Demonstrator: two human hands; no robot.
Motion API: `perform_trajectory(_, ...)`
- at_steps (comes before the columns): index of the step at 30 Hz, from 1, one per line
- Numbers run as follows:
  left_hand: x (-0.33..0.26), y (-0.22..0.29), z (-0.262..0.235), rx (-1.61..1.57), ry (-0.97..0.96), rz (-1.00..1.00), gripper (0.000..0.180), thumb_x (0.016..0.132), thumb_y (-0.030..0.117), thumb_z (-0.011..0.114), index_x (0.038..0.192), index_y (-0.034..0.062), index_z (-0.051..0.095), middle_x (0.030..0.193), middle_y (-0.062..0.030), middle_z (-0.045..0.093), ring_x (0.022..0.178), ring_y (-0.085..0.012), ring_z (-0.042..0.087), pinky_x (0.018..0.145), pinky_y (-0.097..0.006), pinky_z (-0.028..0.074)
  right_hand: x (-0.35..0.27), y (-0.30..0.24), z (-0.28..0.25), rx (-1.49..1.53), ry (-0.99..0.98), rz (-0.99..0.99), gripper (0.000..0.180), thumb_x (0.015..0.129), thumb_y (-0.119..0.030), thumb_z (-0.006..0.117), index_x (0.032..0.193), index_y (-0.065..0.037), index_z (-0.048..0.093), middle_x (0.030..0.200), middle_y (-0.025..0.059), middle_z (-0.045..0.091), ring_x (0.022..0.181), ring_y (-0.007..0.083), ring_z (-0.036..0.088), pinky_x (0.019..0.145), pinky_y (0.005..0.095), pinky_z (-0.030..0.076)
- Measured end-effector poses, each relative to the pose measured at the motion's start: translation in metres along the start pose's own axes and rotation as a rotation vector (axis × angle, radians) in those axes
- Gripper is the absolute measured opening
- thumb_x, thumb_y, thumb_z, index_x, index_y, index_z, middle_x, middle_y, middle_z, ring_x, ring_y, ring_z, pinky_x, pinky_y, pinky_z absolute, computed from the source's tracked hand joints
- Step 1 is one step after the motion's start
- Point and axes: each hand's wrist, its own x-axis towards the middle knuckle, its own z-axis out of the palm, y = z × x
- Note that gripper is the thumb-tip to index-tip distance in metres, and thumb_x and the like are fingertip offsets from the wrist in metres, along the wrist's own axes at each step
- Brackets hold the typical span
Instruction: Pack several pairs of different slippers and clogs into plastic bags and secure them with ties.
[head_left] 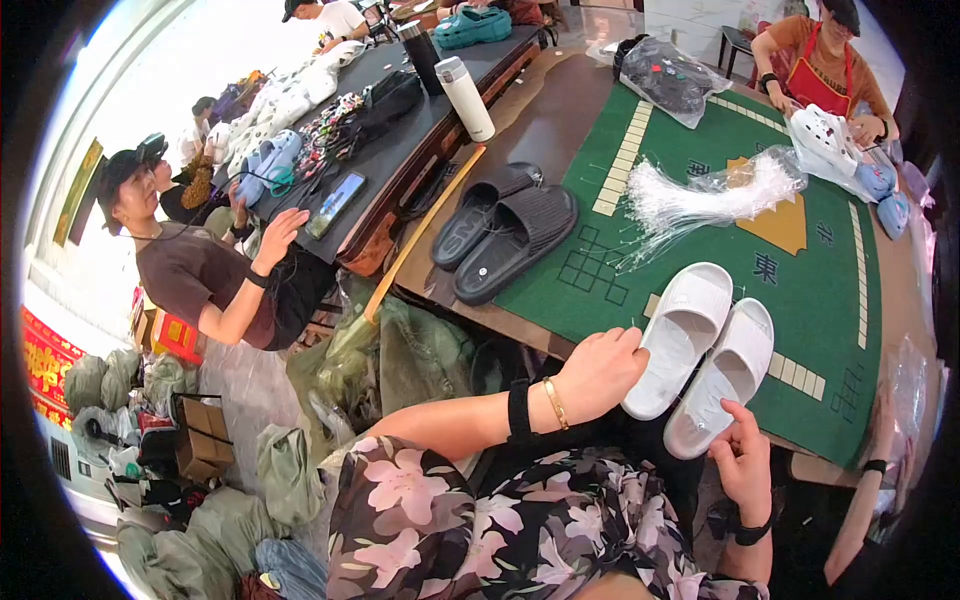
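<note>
1. A pair of white slides [697,293] lies side by side at the near edge of a green mat [810,315], heels jutting past it; toes point away from the wearer, long axes slanting up and right.
2. The left hand [598,372] reaches the left slide's outer side, fingers curled and tips bunched; whether they grasp anything cannot be told.
3. The right hand [745,465] meets the other slide's heel end, index finger extended to its rim, thumb apart below; a firm grip cannot be confirmed.
4. On the mat, beyond the slides, fans a bundle of thin white strands [715,200]; black slides [535,235] sit to the left.
5. At a dark table [510,55], a seated person in a brown shirt [195,270] raises one hand; a person in a red apron [825,75] works at far right. Green sacks [235,525] crowd the floor.
</note>
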Motion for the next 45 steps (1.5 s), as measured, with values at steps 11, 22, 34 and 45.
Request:
perform_trajectory(11, 0.004, 0.006, 0.0, -0.046, -0.031, -0.019, 0.017, 0.078, 0.009, 0.061, 0.093, 0.0043, 0.065, 0.084, -0.0095, 0.054, 0.082, -0.0274, 0.059, 0.074, -0.038, 0.05, -0.001, -0.002, 0.012, -0.223, 0.035, -0.163, 0.012, 0.082, -0.003, 0.066, 0.093, 0.0, 0.067, 0.079, 0.0167, 0.066, 0.069, 0.0304, 0.065, 0.063, 0.0334, 0.051)
perform_trajectory(22, -0.004, 0.021, -0.022, -0.189, 0.003, 0.234, 0.024, 0.078, 0.007, 0.068, 0.102, 0.0063, 0.067, 0.089, -0.0066, 0.057, 0.079, -0.0244, 0.06, 0.068, -0.036, 0.05, -0.007, -0.005, 0.006, -0.257, 0.04, -0.421, 0.013, 0.079, -0.004, 0.069, 0.091, -0.004, 0.067, 0.079, 0.0115, 0.066, 0.069, 0.0297, 0.066, 0.061, 0.0357, 0.053)
perform_trajectory(34, 0.011, 0.006, 0.011, -0.071, 0.039, 0.275, 0.028, 0.078, 0.007, 0.062, 0.105, 0.0046, 0.065, 0.091, -0.0059, 0.056, 0.083, -0.0228, 0.058, 0.073, -0.035, 0.048, -0.007, -0.009, 0.013, -0.258, -0.049, -0.606, 0.017, 0.076, -0.008, 0.073, 0.09, -0.005, 0.065, 0.077, 0.0095, 0.065, 0.067, 0.0284, 0.065, 0.059, 0.0366, 0.053)
perform_trajectory(45, 0.046, -0.013, 0.047, -0.02, 0.059, 0.268, 0.022, 0.08, 0.006, 0.062, 0.101, 0.0047, 0.066, 0.089, -0.0065, 0.056, 0.085, -0.0248, 0.058, 0.075, -0.037, 0.049, -0.005, -0.013, 0.029, -0.385, 0.058, -0.475, 0.012, 0.078, -0.009, 0.071, 0.086, -0.007, 0.063, 0.069, 0.008, 0.06, 0.06, 0.0265, 0.063, 0.053, 0.0355, 0.05)
